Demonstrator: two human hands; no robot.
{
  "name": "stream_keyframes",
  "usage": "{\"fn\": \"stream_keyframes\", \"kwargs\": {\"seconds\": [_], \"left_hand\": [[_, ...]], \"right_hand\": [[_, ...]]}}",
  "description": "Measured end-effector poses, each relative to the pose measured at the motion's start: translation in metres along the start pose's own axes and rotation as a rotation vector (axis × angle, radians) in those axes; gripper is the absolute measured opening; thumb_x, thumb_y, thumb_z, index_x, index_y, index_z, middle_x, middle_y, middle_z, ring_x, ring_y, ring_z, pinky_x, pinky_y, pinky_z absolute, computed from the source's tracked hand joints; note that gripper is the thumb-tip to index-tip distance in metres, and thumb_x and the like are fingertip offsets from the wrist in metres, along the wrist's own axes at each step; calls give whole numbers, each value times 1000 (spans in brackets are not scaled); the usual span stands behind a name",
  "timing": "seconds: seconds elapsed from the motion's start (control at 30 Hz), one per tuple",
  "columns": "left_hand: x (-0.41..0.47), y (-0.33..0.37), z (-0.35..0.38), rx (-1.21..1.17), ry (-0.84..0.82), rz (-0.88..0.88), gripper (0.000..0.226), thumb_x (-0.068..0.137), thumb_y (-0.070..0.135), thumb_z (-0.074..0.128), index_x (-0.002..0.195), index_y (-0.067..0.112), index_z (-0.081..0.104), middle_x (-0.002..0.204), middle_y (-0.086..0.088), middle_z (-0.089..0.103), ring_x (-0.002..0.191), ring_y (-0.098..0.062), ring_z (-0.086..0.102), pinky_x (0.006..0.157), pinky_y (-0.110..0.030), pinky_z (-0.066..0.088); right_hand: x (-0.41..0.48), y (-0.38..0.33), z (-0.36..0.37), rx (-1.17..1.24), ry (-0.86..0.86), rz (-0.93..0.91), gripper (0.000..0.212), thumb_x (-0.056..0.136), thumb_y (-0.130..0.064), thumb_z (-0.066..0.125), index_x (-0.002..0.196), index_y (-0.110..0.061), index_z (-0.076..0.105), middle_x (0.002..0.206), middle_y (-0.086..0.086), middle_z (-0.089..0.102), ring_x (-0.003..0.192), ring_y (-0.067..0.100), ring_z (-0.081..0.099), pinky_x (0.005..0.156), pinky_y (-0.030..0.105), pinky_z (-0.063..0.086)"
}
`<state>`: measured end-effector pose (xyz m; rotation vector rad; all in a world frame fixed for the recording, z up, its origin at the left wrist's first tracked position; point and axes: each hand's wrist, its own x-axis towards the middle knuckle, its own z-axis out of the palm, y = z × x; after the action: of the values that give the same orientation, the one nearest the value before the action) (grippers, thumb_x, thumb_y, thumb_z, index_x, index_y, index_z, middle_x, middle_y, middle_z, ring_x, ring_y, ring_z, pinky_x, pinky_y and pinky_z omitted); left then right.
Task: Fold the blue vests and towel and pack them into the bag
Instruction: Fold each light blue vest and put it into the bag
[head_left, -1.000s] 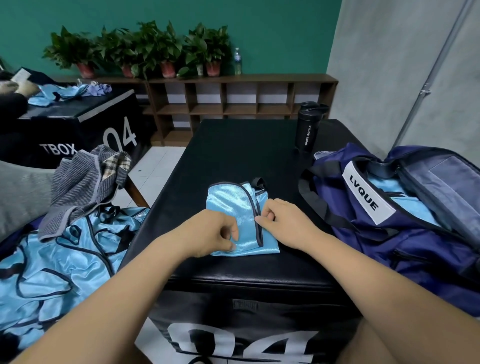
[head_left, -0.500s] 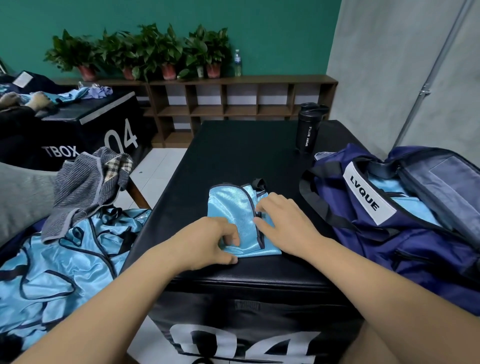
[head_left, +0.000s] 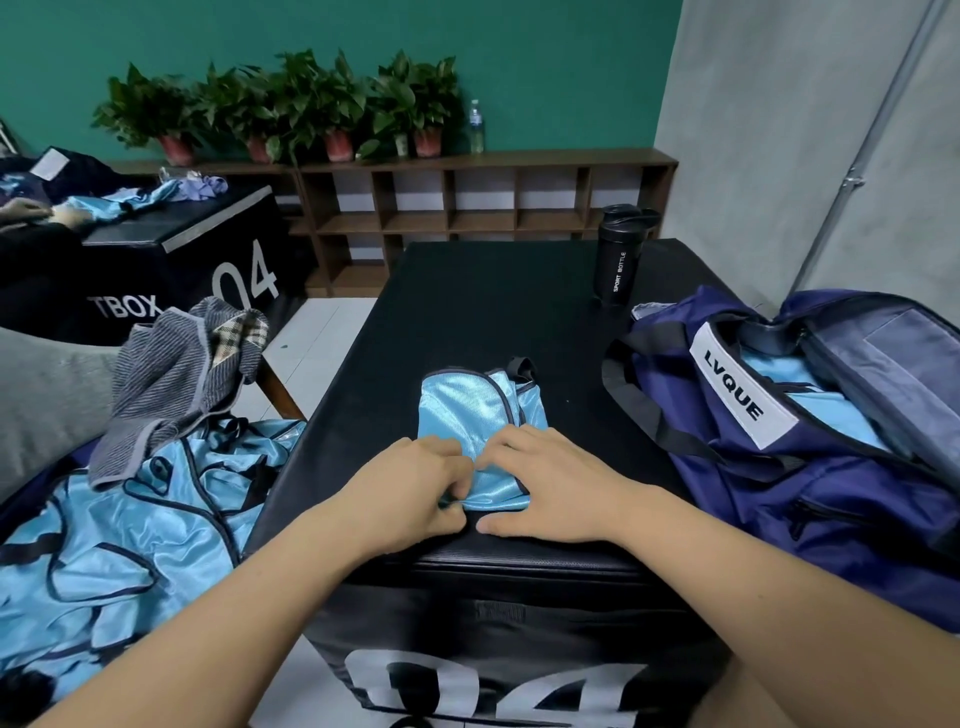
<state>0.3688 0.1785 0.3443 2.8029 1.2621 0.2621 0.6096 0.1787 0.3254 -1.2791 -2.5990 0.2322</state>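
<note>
The left hand (head_left: 410, 493) is pinching the near edge of the folded vest (head_left: 467, 410), its fingers curled in and the thumb closing against them at the hem. The right hand (head_left: 550, 488) is lying just beside it, touching it at the knuckles. Its fingers are spread over the near right part of the same vest and pressing it down, while its thumb is resting flat on the black box (head_left: 493, 312). Whether the fingertips are also gathering cloth cannot be told.

The folded vest is sitting as a small shiny blue packet near the front edge of the box, with a dark strap loop poking out at its far right corner. To the right the navy bag (head_left: 831, 493) is lying open on the box, showing blue cloth inside it. A black bottle (head_left: 621, 260) is standing upright beyond the bag. To the left of the box, loose vests (head_left: 130, 545) are lying in a heap, and the grey striped towel (head_left: 166, 384) is lying crumpled on the heap's far edge.
</note>
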Motion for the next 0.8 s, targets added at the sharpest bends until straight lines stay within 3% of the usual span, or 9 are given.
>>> {"fn": "stream_keyframes", "kwargs": {"seconds": [0.13,0.23,0.33,0.43,0.53,0.63,0.73,0.8], "left_hand": [[-2,-2,-6,-179,26,-77,12,89,30,61,86,26,49,78,7,57,71,-15,52,68,-37,46],[-3,-2,-10,-294,42,-144,17,99,25,57,88,26,44,71,5,55,67,-18,50,66,-41,47],[-2,-3,-14,-409,61,-203,16,105,23,51,92,27,42,67,0,53,62,-17,44,64,-37,42],[-1,2,-17,-585,142,-265,12,109,27,48,98,26,46,77,-8,56,64,-12,41,66,-35,40],[1,6,-15,-864,197,-404,29,108,53,52,103,26,58,91,-2,63,79,-9,51,78,-28,42],[3,-5,-8,-1010,164,-476,32,98,60,66,108,29,70,108,11,75,104,-14,68,98,-37,51],[4,-15,0,-1088,108,-485,38,95,54,71,116,22,73,114,-6,77,107,-18,73,102,-51,56],[7,-17,6,-1114,153,-531,44,98,54,67,111,12,69,113,-18,73,95,-17,67,92,-47,56]], "right_hand": [[0,2,-5,45,23,15,48,89,-65,65,126,-36,54,118,-20,50,109,6,47,99,31,42],[0,4,-10,160,87,72,19,95,-42,67,105,-30,57,96,-11,58,88,13,52,83,40,49],[0,7,-12,303,179,186,14,100,-43,62,97,-31,56,77,0,60,72,23,54,72,44,50],[2,10,-12,413,257,266,15,99,-50,64,95,-36,63,80,-5,63,74,16,57,75,40,50],[6,10,-12,544,333,354,8,95,-44,72,91,-38,71,92,-19,70,89,7,64,86,34,51],[8,13,-14,630,380,429,12,94,-41,72,86,-32,72,92,-9,74,90,16,67,89,42,53],[8,15,-15,645,415,483,12,97,-39,70,88,-31,73,93,-15,73,90,8,67,90,38,53],[10,14,-16,609,410,499,11,98,-39,68,91,-32,73,96,-20,73,94,3,66,89,33,54]]}}
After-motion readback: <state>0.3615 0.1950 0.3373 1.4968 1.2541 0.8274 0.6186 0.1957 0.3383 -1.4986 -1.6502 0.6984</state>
